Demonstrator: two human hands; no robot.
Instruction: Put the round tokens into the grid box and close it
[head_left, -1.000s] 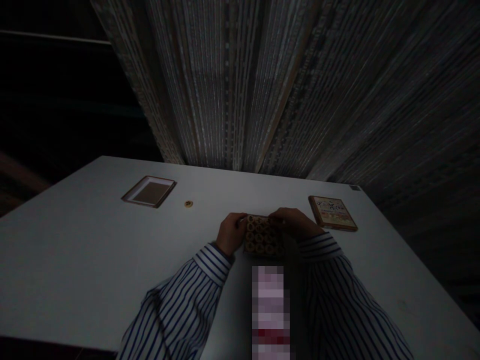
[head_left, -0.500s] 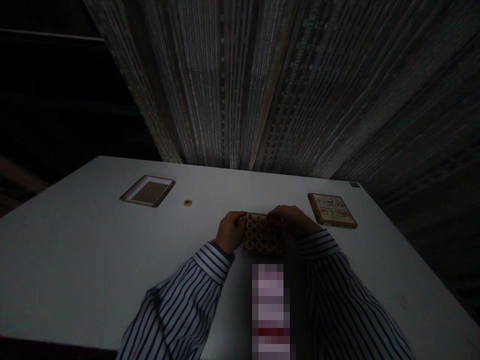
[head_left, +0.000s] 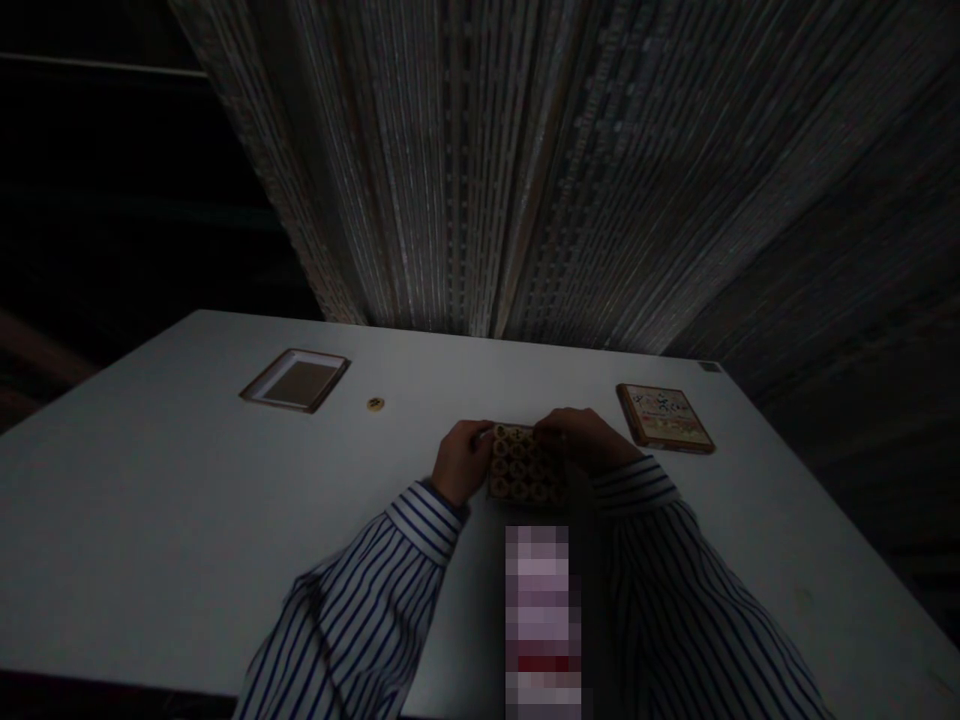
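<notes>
A small box of Chinese chess pieces (head_left: 519, 468) lies in front of me, its round wooden discs set in rows with dark characters on them. My left hand (head_left: 463, 462) is closed on the box's left edge, thumb at the far left corner. Over the far right corner, my right hand (head_left: 581, 438) has its fingers bent together and touching the top row. Those fingers cover part of that row, and what lies between them is hidden. One loose Chinese chess piece (head_left: 376, 404) rests on the table, left of and beyond my left hand.
An open shallow box lid or tray (head_left: 298, 382) with a pale inside lies at the far left of the white table (head_left: 187, 500). To the right is a brown-edged box (head_left: 666, 417) with printed writing. A string curtain (head_left: 480, 180) hangs behind the table.
Both hands stay in place at the box. The view has tilted very slightly; nothing on the table has visibly moved.
</notes>
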